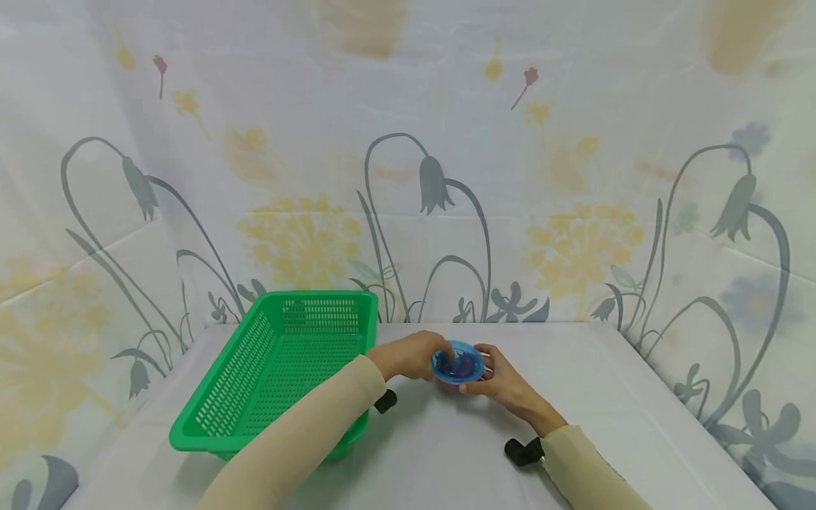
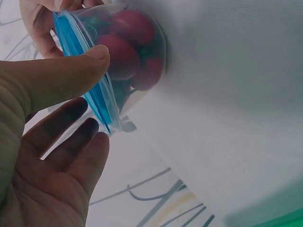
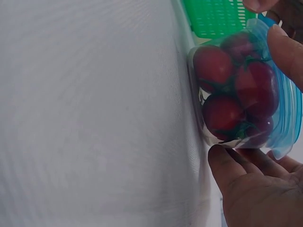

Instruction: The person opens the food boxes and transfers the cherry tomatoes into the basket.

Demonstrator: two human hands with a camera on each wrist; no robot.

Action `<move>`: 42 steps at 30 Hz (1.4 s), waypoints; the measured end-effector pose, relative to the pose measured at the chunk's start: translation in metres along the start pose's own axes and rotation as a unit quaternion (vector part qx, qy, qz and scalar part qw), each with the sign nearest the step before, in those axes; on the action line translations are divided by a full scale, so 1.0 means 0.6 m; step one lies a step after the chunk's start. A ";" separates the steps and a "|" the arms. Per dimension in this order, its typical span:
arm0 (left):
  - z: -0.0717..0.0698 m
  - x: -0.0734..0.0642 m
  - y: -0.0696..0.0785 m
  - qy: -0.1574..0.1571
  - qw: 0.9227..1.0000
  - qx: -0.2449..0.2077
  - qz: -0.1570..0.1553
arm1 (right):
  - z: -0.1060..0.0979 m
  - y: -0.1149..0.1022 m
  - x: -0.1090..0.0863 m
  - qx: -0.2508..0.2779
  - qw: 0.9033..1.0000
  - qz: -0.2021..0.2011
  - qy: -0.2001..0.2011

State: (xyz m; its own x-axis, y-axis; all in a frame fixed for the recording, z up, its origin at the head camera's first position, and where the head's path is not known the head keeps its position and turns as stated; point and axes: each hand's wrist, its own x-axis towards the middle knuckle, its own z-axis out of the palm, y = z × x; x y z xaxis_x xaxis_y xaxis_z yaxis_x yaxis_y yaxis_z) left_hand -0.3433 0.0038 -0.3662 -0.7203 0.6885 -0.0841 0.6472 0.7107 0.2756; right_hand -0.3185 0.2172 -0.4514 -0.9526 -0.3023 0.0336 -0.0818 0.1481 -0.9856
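A small clear plastic container [image 1: 451,388] with a blue lid [image 1: 470,372] stands on the white table between my two hands. Inside are several red tomatoes [image 3: 215,113] with green stems. From the left, my left hand [image 1: 411,354] spans the lid, its thumb on the rim and its fingers curled at the opposite edge, as the left wrist view shows. On the other side my right hand [image 1: 506,388] grips the container, with its thumb in front and its fingers round the back. In both wrist views the lid lies over the container's mouth.
To the left stands a large green perforated basket [image 1: 370,312], its right side close to my left forearm. The white table [image 1: 440,453] meets a flower-printed cloth [image 1: 408,177] at the back and sides. Black wrist-camera mounts [image 1: 524,452] stick out below both wrists.
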 end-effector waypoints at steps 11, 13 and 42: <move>0.001 0.005 0.002 -0.007 1.000 0.022 -0.003 | -0.001 0.002 0.002 0.010 1.000 0.001 0.001; 0.001 0.006 0.002 -0.008 1.000 0.025 -0.007 | -0.002 0.002 0.002 0.010 1.000 0.001 0.001; -0.007 0.007 0.016 0.007 0.998 0.030 0.060 | -0.003 0.006 0.004 -0.005 0.999 -0.028 0.026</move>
State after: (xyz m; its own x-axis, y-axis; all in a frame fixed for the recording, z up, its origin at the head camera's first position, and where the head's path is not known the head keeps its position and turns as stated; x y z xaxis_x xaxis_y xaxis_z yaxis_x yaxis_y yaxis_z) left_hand -0.3411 0.0131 -0.3598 -0.6401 0.7671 -0.0416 0.7422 0.6315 0.2242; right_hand -0.3216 0.2186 -0.4547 -0.9606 -0.2605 0.0971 -0.1374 0.1415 -0.9804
